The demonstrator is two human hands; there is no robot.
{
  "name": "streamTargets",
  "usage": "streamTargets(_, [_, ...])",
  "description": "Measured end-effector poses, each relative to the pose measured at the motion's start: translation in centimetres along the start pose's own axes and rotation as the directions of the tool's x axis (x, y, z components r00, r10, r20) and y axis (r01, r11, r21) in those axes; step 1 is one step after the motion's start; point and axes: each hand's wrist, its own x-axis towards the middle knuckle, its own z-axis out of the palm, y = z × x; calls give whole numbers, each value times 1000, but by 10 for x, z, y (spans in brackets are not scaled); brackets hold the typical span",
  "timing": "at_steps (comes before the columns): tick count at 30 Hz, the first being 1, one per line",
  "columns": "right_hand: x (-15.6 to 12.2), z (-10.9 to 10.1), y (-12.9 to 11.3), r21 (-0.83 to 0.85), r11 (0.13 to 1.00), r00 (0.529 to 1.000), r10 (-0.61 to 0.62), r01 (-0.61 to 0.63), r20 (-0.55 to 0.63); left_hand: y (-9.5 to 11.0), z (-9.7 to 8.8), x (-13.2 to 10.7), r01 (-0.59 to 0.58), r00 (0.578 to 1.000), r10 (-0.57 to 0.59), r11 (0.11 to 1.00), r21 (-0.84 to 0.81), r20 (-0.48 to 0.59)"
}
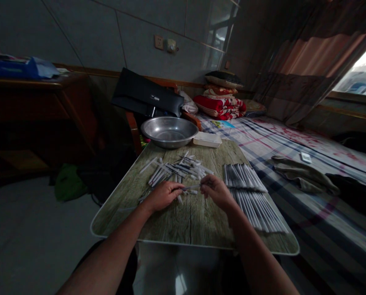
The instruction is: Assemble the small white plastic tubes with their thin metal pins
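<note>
My left hand (164,195) and right hand (216,191) are each pinched nearly closed upon one slim pen (192,187), which lies crosswise between them, above the table (173,225), equally near to both.

A table (183,229) with a wood-grain top, rounded corners and a pale edge carries everything. At its far end sits a metal basin (170,144). Right of the basin, just beside it, lies a shallow white box (208,143). Nearer than the basin spreads a jumbled heap of pen parts (187,169). Nearer and further right of the basin, slim pens (258,211) lie in two neat rows.
</note>
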Motion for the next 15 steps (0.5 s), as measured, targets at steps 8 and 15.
streamTargets(8, [-1,3,-1,-121,992,1000,19,-21,-17,0,-1,-2,10,1000,-10,1000,0,10])
streamTargets(15, [-2,4,-2,-341,940,999,-10,-3,-37,3,-2,-3,-4,1000,5,998,59,-17])
